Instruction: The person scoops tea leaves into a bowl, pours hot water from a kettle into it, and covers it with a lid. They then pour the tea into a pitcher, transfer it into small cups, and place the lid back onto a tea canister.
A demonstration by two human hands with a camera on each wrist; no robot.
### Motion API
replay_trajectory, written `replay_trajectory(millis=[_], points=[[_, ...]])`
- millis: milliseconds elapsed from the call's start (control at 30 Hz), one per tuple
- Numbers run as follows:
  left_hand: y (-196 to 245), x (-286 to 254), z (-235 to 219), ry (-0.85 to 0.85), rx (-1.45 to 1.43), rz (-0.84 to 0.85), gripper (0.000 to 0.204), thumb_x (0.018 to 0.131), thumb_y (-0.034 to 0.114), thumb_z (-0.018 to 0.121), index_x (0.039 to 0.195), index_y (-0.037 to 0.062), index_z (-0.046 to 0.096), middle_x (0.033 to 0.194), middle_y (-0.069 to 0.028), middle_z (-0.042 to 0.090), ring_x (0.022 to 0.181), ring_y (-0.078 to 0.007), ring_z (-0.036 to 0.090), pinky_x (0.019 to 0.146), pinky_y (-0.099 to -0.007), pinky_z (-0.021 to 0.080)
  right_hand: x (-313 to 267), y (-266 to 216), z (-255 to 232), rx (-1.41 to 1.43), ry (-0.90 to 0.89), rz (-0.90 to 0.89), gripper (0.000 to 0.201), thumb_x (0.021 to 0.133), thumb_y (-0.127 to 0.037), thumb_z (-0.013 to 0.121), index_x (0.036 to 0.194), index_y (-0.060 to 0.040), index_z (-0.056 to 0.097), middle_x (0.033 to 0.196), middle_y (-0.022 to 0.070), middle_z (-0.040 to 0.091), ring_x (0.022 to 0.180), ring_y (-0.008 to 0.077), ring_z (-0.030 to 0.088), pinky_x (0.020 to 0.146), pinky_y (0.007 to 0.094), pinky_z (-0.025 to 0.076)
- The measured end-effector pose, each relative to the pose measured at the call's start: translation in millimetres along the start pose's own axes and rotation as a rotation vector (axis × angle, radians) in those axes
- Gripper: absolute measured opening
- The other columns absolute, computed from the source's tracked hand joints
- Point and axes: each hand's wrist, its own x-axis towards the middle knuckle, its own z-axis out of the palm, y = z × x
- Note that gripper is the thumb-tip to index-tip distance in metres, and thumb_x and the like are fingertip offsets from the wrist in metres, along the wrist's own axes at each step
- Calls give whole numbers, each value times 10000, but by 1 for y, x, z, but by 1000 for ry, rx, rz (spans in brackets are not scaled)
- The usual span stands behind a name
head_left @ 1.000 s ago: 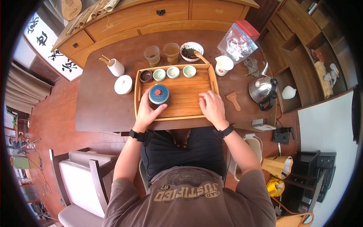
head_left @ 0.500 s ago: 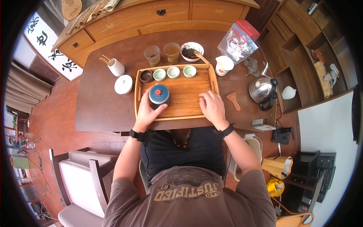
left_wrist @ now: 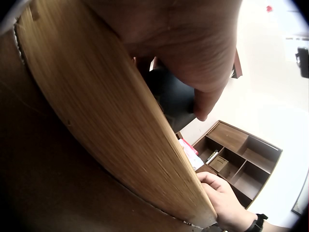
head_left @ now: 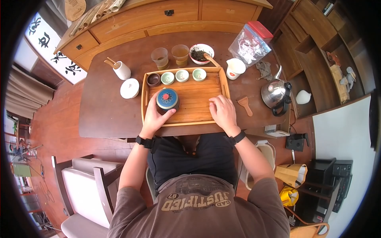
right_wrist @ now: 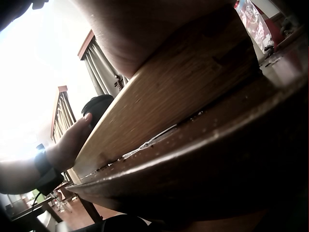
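A dark round jar with a blue patterned lid and red knob (head_left: 166, 97) stands at the left of the wooden tray (head_left: 194, 104). My left hand (head_left: 154, 116) curls round its near left side, thumb along the front; its fingertips are hidden behind the jar. In the left wrist view the dark jar (left_wrist: 171, 94) shows beneath the hand. My right hand (head_left: 224, 114) rests at the tray's right end, fingers loosely bent, holding nothing. A dark cup (head_left: 153, 79) and several pale green cups, one of them (head_left: 181, 75) mid-row, line the tray's far side.
Behind the tray stand two clear cups (head_left: 159, 58) and a bowl of dark leaves (head_left: 201, 54). To the right are a white pitcher (head_left: 235, 68), a steel kettle (head_left: 274, 94) and a wooden piece (head_left: 245, 106); to the left, a white lidded bowl (head_left: 129, 88) and a tool holder (head_left: 122, 71).
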Motion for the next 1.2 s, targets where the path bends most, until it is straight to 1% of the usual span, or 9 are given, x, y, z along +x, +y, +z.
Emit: replay_trajectory(millis=[200, 433, 500, 667, 767, 833, 1200], points=[[5, 0, -1, -9, -10, -18, 892, 830, 283, 945, 1529, -31, 489, 1475, -206, 608, 1384, -326, 596, 1182, -423, 460, 0, 1, 1, 3, 4, -4, 87, 963, -126, 705, 1024, -65, 718, 949, 92, 659, 943, 299, 674, 890, 438, 530], [1, 0, 0, -7, 28, -17, 901, 829, 275, 948, 1537, -30, 482, 1480, -200, 603, 1386, -314, 593, 1183, -422, 463, 1, -1, 0, -3, -5, 1, 82, 962, -127, 705, 1016, -66, 717, 942, 91, 660, 937, 299, 674, 881, 439, 529], [3, -1, 0, -3, -18, -26, 900, 831, 267, 949, 1540, -29, 480, 1487, -197, 597, 1387, -309, 591, 1183, -420, 465, 1, -1, -1, -5, 2, -3, 84, 962, -128, 705, 1018, -66, 718, 943, 91, 661, 939, 298, 674, 883, 439, 529], [3, 0, -1, -14, -4, -25, 902, 831, 264, 950, 1541, -28, 477, 1490, -197, 594, 1392, -306, 588, 1182, -416, 466, 1, -1, -1, -4, 6, -3, 90, 965, -133, 700, 1022, -66, 722, 947, 90, 661, 946, 297, 676, 892, 439, 530], [2, -1, -1, -14, -7, -25, 904, 831, 267, 951, 1541, -29, 477, 1490, -198, 594, 1393, -309, 587, 1184, -416, 464, 0, -1, -1, -3, 18, -6, 97, 959, -121, 704, 1031, -60, 728, 955, 88, 680, 919, 317, 676, 871, 443, 536], [1, -1, 0, -16, -15, -29, 905, 831, 269, 951, 1542, -29, 476, 1490, -198, 594, 1394, -312, 587, 1186, -417, 461, 0, -2, -2, -7, -4, 9, 97, 968, -137, 695, 1025, -64, 725, 953, 91, 659, 954, 296, 676, 905, 438, 531], [-4, -1, 0, -16, 14, -23, 919, 834, 282, 950, 1552, -25, 465, 1517, -198, 571, 1410, -314, 572, 1194, -422, 454, 0, -1, -1, -15, 5, -1, 89, 963, -129, 700, 1024, -69, 726, 948, 88, 654, 950, 293, 675, 902, 436, 534]])
